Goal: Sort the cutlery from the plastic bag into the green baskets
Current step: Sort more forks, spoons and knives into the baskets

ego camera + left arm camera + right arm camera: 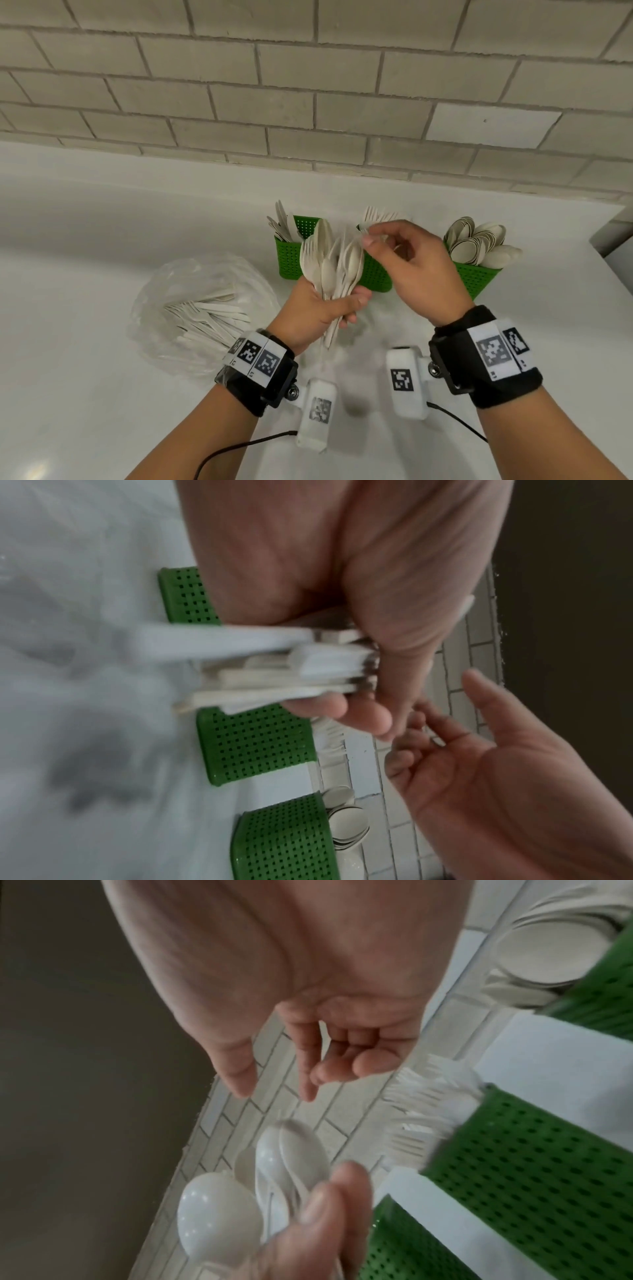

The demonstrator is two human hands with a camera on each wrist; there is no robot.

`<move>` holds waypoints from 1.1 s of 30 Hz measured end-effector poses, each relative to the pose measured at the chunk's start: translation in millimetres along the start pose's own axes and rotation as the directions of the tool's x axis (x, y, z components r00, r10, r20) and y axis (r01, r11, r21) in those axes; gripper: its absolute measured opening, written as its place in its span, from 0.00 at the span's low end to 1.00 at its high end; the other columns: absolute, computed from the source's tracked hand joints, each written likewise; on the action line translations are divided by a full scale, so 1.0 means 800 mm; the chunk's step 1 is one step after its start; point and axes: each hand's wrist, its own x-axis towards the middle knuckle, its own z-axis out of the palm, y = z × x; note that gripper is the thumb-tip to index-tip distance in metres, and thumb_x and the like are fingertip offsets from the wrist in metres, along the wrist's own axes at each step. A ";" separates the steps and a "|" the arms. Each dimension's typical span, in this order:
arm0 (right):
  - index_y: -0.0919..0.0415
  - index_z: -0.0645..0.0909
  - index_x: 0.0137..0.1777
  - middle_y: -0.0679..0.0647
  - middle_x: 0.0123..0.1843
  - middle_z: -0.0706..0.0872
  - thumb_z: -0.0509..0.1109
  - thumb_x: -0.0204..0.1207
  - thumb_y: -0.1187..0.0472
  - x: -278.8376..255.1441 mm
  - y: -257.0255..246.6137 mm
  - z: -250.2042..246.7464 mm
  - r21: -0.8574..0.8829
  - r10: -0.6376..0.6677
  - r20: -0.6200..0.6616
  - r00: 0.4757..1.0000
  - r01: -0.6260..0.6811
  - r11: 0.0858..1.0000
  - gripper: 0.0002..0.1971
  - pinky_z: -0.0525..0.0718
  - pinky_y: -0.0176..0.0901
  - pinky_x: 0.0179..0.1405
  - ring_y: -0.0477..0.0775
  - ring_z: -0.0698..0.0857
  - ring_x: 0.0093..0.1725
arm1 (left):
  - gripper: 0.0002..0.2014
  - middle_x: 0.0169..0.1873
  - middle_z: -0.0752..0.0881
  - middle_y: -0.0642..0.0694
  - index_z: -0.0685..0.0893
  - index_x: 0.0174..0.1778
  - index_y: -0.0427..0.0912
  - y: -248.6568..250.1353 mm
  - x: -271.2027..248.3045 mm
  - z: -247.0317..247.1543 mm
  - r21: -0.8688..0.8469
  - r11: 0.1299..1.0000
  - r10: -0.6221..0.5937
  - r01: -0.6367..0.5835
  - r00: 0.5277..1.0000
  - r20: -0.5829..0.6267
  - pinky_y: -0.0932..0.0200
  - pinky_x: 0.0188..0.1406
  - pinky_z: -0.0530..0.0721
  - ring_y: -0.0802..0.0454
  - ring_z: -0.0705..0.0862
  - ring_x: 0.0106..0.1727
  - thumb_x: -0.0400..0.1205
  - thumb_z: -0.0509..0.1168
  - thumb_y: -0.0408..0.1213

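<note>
My left hand [356,308] grips a bundle of white spoons and forks [329,267] by the handles, heads up, in front of the green baskets. The handles [291,664] stick out below my fist in the left wrist view. My right hand [367,235] hovers just above the bundle's heads, thumb and forefinger apart with nothing between them [274,1091], the other fingers loosely curled. The left basket [291,257] holds knives, the middle basket [376,274] forks, the right basket [476,277] spoons. The clear plastic bag [202,308] lies at the left with several pieces of cutlery inside.
The baskets stand in a row on a white counter [102,240] near a tiled wall [308,102]. The counter's right edge [609,240] is close to the spoon basket. Cables trail from both wrist cameras toward me.
</note>
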 end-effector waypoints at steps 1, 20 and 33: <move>0.52 0.87 0.55 0.52 0.42 0.81 0.75 0.75 0.50 0.002 -0.005 0.001 -0.029 -0.023 0.013 1.000 0.024 0.999 0.11 0.74 0.26 0.37 0.43 0.77 0.36 | 0.12 0.35 0.89 0.43 0.83 0.54 0.30 0.001 -0.001 0.002 0.005 1.000 0.006 -0.006 1.000 0.030 0.60 0.24 0.79 0.50 0.81 0.27 0.76 0.72 0.20; 0.58 0.74 0.49 0.54 0.33 0.86 0.56 0.87 0.66 0.032 -0.038 -0.024 0.744 0.139 -0.422 0.896 0.255 0.618 0.08 0.85 0.47 0.36 0.57 0.87 0.32 | 0.03 0.33 0.86 0.46 0.81 0.46 0.33 0.021 -0.011 -0.002 0.112 0.994 -0.044 0.015 0.966 0.256 0.59 0.29 0.84 0.55 0.86 0.29 0.81 0.67 0.23; 0.53 0.89 0.42 0.55 0.32 0.81 0.79 0.71 0.50 0.023 -0.041 -0.014 -0.247 -0.190 0.130 0.973 0.218 0.944 0.07 0.75 0.40 0.32 0.48 0.76 0.29 | 0.01 0.37 0.90 0.39 0.84 0.46 0.32 0.009 -0.010 -0.013 0.112 0.991 -0.091 0.067 0.971 0.219 0.55 0.32 0.84 0.48 0.85 0.28 0.81 0.68 0.26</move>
